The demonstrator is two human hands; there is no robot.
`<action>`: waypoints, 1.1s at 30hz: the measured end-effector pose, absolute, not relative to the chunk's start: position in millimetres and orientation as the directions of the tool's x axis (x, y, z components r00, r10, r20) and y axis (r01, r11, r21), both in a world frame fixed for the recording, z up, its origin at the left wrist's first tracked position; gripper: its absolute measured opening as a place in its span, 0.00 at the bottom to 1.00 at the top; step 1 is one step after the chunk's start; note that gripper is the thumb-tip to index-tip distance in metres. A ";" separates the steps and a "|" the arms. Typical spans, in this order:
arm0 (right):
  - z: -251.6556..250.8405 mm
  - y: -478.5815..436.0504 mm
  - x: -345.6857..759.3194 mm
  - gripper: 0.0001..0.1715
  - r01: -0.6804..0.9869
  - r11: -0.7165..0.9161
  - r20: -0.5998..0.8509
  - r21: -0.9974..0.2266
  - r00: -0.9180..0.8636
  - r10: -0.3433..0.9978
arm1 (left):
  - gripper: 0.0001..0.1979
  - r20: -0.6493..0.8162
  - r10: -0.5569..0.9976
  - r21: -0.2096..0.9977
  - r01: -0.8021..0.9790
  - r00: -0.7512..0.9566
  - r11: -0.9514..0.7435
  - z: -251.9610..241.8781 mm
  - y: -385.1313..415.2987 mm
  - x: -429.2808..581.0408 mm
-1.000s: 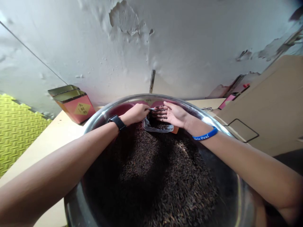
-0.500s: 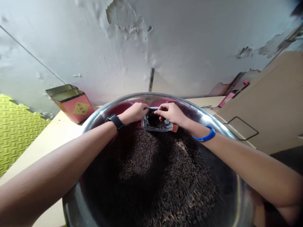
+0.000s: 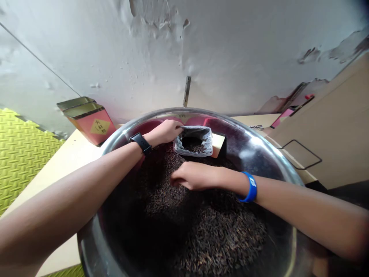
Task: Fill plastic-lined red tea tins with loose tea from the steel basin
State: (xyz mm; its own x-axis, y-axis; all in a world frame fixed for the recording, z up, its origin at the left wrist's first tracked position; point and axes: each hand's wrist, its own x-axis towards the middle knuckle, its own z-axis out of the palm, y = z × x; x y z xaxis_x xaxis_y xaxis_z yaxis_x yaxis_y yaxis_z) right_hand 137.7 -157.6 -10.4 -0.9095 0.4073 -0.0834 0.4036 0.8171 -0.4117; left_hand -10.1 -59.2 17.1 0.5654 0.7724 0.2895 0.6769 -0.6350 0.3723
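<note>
A large metal basin (image 3: 276, 169) holds a heap of dark loose tea leaves (image 3: 225, 238). Toward its far side stands a tea tin (image 3: 218, 145) with a clear plastic bag (image 3: 208, 140) lining its mouth. Some leaves lie inside the bag. My left hand (image 3: 165, 131), closed, grips the left rim of the lined tin. Nearer to me, my right hand (image 3: 196, 176) is low over the leaves, its fingers curled downward. Whatever those fingers hold, if anything, is hidden.
Left of the basin, red tea tins (image 3: 99, 123) with yellow labels stand on the pale table (image 3: 77, 161). Yellow foam matting (image 3: 25, 154) lies beyond. A peeling wall (image 3: 138, 65) rises behind, and a cardboard-coloured panel (image 3: 334, 115) stands at the right.
My right hand has left the bag's mouth and come down toward me over the leaves. The bag's mouth now shows wide open. My left hand stays at the tin's rim.
</note>
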 end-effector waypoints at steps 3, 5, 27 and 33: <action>-41.0 -144.7 145.0 0.21 0.438 0.813 -0.193 -0.385 -0.899 0.393 | 0.17 0.321 0.758 0.348 0.674 0.568 -0.652 17.4 -59.6 -9.8; -59.3 -133.8 151.1 0.23 0.518 0.787 -0.210 -0.334 -0.855 0.474 | 0.17 0.324 0.756 0.342 0.674 0.569 -0.655 17.2 -58.9 -9.8; -80.4 -180.6 129.5 0.40 0.414 0.755 -0.342 -0.509 -0.902 0.264 | 0.13 0.323 0.747 0.352 0.659 0.581 -0.665 20.2 -62.7 -16.8; -73.0 -190.8 125.8 0.43 0.427 0.643 -0.397 -0.635 -0.895 0.202 | 0.14 0.296 0.750 0.360 0.658 0.592 -0.662 22.0 -62.9 -16.0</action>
